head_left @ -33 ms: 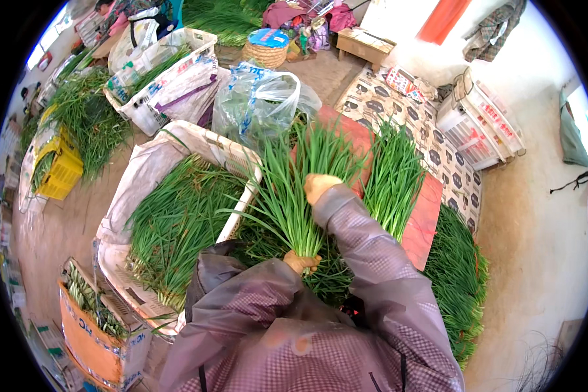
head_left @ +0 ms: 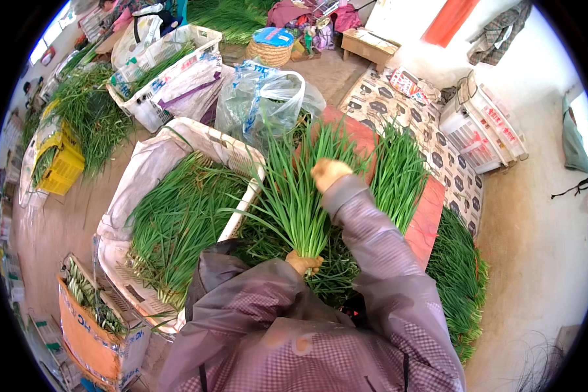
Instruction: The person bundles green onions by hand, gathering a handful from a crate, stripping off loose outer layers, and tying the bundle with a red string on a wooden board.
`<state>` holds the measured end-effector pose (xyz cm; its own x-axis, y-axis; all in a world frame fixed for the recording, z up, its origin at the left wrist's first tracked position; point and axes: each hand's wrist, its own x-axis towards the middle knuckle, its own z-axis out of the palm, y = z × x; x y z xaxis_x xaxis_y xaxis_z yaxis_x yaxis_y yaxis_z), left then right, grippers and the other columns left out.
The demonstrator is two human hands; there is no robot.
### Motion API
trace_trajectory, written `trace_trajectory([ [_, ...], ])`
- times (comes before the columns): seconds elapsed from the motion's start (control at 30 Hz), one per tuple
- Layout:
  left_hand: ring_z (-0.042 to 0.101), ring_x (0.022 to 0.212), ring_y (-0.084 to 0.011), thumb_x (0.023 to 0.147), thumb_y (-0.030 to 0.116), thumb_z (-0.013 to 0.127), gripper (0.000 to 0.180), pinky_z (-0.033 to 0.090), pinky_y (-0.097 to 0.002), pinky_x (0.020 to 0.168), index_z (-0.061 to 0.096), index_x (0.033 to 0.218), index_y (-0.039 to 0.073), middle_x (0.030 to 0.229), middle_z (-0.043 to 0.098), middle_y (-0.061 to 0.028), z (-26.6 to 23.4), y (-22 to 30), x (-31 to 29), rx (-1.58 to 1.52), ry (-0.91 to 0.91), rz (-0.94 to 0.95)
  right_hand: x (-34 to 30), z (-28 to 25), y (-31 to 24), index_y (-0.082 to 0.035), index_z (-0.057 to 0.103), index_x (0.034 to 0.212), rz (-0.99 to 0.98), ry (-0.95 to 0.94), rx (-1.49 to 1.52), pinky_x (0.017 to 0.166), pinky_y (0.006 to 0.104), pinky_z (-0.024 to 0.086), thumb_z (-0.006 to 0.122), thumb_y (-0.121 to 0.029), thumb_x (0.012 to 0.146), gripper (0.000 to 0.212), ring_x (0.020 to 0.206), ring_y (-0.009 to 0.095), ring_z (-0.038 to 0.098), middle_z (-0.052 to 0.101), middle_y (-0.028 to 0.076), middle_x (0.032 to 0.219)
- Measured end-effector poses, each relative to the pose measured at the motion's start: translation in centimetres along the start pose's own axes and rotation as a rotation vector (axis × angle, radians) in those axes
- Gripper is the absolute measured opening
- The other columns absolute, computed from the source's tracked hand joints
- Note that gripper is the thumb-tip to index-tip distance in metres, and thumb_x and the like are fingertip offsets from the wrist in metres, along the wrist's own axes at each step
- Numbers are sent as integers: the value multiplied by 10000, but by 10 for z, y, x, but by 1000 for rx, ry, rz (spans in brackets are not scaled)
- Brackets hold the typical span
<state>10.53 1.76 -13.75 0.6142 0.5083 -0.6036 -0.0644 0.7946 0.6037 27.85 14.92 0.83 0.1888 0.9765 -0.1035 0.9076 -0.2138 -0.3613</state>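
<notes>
My left hand [head_left: 304,262] is closed around the pale stem ends of a bunch of green chives [head_left: 300,222], whose leaves fan upward and away from me. My right hand [head_left: 330,174] is curled shut at the right side of the leaves, partway up the bunch. Whatever its fingers hold is hidden. Just right of it, another bunch of chives [head_left: 398,176] lies on a red board [head_left: 430,209]. To the left, a white crate [head_left: 251,189] lined with pale sheeting holds loose chives [head_left: 183,222].
More chives [head_left: 457,281] are heaped right of the board. Beyond the crate sit a clear plastic bag [head_left: 255,104] and another white crate [head_left: 150,98]. A yellow crate [head_left: 64,163] and an orange-sided box [head_left: 88,326] stand left. White crates [head_left: 477,127] are near the right wall.
My right hand has moved slightly up and to the right along the leaves. My left hand keeps its grip on the stem ends.
</notes>
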Motion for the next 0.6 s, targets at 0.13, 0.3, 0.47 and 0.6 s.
trace_trajectory([
  [0.13, 604, 570, -162, 713, 12, 721, 200, 478, -296, 496, 619, 883, -16, 712, 652, -89, 8, 3, -1, 75, 59, -44, 23, -28, 14, -62, 633, 944, 102, 89, 1251, 416, 258, 395, 605, -221, 880, 175, 468, 99, 493, 596, 33, 620],
  [0.3, 596, 573, -183, 707, -39, 716, 248, 482, -303, 507, 604, 927, -18, 757, 650, -121, 10, 3, -1, 158, 128, -54, 10, 21, -25, -92, 598, 1167, -323, 19, -380, 1007, 382, 373, 621, -364, 814, 446, 1177, 245, 508, 539, 98, 1265],
  [0.47, 598, 581, -174, 707, 4, 756, 262, 478, -295, 514, 613, 925, -21, 743, 646, -104, 19, 12, -14, 156, 182, -63, 74, 0, -5, -79, 580, 1127, 64, -191, -486, 914, 352, 437, 529, -201, 854, 303, 1079, 213, 572, 610, 81, 1165],
  [0.6, 581, 561, -139, 729, 61, 743, 173, 446, -273, 508, 641, 858, 6, 698, 642, -66, 21, 13, -14, 109, 20, 11, 89, -35, 58, -62, 462, 1278, -60, 460, 913, 863, 343, 485, 523, -147, 924, 369, 962, 215, 614, 600, 102, 1167],
])
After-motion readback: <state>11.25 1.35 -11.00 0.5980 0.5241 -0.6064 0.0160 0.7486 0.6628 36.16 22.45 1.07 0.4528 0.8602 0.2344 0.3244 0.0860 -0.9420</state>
